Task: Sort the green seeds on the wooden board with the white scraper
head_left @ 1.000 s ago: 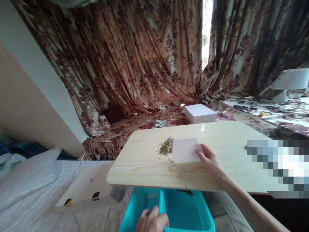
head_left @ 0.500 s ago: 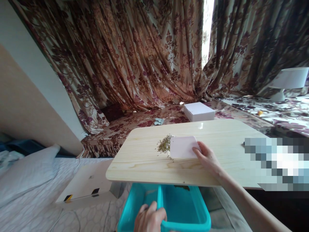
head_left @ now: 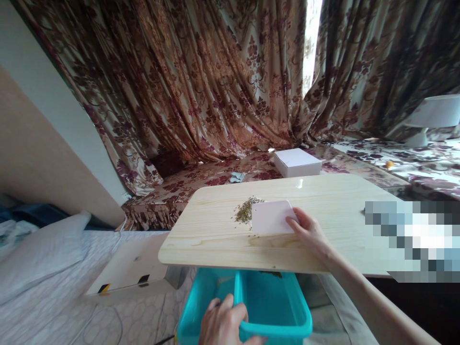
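Note:
My right hand [head_left: 307, 229] pinches the right edge of a white scraper card [head_left: 272, 217], thin and flat with a small hole in one corner. The card is tilted over the wooden tabletop [head_left: 201, 239], its left edge against a pile of small greenish-brown beans [head_left: 245, 211]. A few loose beans lie scattered around the pile. Below the table's front edge, a turquoise two-compartment bin [head_left: 305, 326] stands with its back part under the tabletop. My left hand [head_left: 224, 323] grips the bin by its front rim at the divider, fingers curled over it.
A white box [head_left: 297, 162] sits behind the table, with a light blue cloth [head_left: 237, 177] left of it. On the bed at left lie a flat white carton [head_left: 132, 263] and a pillow [head_left: 46, 244]. A lamp [head_left: 436, 112] stands at far right.
The card has tilted more, and its near edge has shifted slightly left against the beans. My left hand stays at the bin. The whole view has shifted slightly.

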Demonstrator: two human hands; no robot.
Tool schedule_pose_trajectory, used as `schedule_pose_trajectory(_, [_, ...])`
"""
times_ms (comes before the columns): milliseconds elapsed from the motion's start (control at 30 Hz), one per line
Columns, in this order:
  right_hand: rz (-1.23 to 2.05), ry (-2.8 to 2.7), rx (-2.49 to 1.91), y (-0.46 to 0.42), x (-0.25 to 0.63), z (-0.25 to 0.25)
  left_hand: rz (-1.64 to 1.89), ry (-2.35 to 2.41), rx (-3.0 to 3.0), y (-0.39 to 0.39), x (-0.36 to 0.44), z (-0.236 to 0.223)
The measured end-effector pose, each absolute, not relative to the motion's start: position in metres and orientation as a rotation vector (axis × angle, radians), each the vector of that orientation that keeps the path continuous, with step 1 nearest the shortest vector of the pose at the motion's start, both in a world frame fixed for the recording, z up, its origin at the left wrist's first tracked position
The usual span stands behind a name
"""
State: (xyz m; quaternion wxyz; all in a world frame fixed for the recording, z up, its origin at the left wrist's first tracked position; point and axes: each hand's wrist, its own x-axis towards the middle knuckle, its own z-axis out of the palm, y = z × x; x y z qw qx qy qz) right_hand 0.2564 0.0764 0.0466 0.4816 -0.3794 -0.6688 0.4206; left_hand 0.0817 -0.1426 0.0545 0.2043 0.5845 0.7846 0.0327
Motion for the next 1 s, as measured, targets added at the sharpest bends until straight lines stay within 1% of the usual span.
schedule_pose_trajectory(167, [0.971,-1.601,-0.981,0.082,0.258,0.042,0.114,2.194,1.624,-0.143,0.081,0.054])
schedule_pose_trajectory(500, [1.034,-1.571,-0.953,0.073,0.256,0.052,0.13,2.218,1.623,-0.146,0.083,0.055])
schedule_pose_trajectory(767, [1.1,-1.624,-0.924,0.075,0.255,0.05,0.139,2.223,1.622,-0.145,0.083,0.056])
schedule_pose_trajectory(1000, [1.083,-1.661,-0.935,0.074,0.256,0.05,0.123,2.221,1.616,-0.145,0.083,0.058])
